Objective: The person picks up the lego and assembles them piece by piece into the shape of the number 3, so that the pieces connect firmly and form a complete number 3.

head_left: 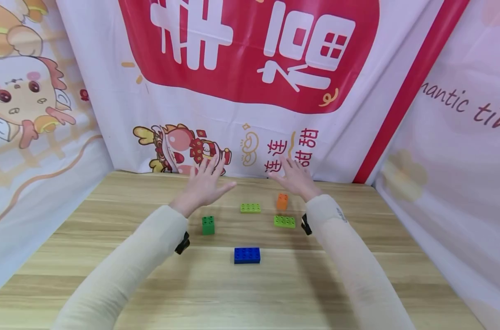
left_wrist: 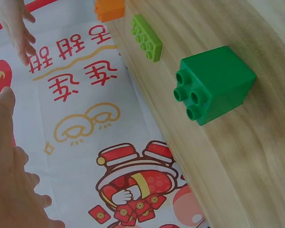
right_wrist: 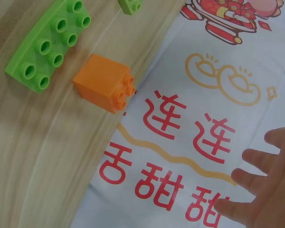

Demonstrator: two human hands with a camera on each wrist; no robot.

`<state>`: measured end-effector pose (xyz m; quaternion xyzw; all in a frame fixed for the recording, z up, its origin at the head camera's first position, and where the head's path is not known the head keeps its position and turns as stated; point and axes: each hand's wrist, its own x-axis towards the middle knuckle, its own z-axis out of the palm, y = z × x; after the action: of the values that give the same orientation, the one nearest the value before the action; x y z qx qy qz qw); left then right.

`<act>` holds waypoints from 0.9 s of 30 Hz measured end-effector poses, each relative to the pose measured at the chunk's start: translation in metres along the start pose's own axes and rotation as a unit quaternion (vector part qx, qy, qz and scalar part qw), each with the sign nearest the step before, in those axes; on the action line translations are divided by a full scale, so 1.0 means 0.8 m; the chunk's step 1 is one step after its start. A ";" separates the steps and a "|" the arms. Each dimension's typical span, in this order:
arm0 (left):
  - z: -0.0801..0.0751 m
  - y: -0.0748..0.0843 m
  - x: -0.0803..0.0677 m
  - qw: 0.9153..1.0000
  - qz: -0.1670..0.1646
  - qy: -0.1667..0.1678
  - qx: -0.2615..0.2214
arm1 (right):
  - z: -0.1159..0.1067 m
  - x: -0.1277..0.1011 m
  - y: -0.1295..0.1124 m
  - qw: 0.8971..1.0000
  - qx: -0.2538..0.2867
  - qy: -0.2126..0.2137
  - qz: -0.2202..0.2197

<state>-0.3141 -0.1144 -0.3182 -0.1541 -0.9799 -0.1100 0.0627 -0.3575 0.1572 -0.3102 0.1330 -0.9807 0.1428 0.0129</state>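
**Both hands raised, bricks untouched on the desk**

Five bricks are laid out on the desk [head_left: 109,256]. The orange brick [head_left: 282,201] stands nearest the right hand [head_left: 296,178], with a light green plate [head_left: 285,221] just in front of it and a second light green plate [head_left: 250,207] off to its left. The dark green brick [head_left: 208,225] stands nearest the left hand [head_left: 203,183], and the blue brick [head_left: 247,255] lies closest to the person, apart from the rest. All are seen studs-up and separate; none is stacked on another.

No brick is held or touched. Both hands are lifted above the far half of the desk, fingers straight and spread, palms turned away toward the printed backdrop [head_left: 250,59]. The step is judged to be one before any grasp: nothing has been picked up. A next move would call for a hand to be lowered over a brick and the fingers closed on its sides; the orange and dark green bricks lie within shortest reach.

In the wrist views the same open fingers are shown clear of the bricks.
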 end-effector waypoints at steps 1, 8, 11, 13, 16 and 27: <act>0.001 0.000 -0.002 1.000 0.003 0.001 0.002 | 0.001 0.000 0.001 1.000 0.001 0.000 0.001; 0.008 0.004 -0.015 1.000 0.025 0.009 0.001 | 0.005 -0.002 0.006 1.000 0.015 -0.005 0.007; 0.011 0.005 -0.020 0.999 0.031 0.009 -0.001 | 0.007 -0.003 0.009 1.000 0.023 -0.008 0.010; 0.013 0.006 -0.022 0.999 0.033 0.007 0.000 | 0.008 -0.003 0.010 1.000 0.028 -0.005 0.010; 0.015 0.007 -0.024 0.999 0.036 0.007 0.002 | 0.011 -0.003 0.013 0.999 0.039 -0.005 0.014; 0.029 0.009 -0.039 0.998 0.059 0.010 -0.019 | 0.025 -0.007 0.021 0.996 0.083 -0.018 0.014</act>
<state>-0.2843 -0.1114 -0.3439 -0.2115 -0.9663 -0.1259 0.0757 -0.3561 0.1687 -0.3348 0.1222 -0.9673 0.2217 -0.0179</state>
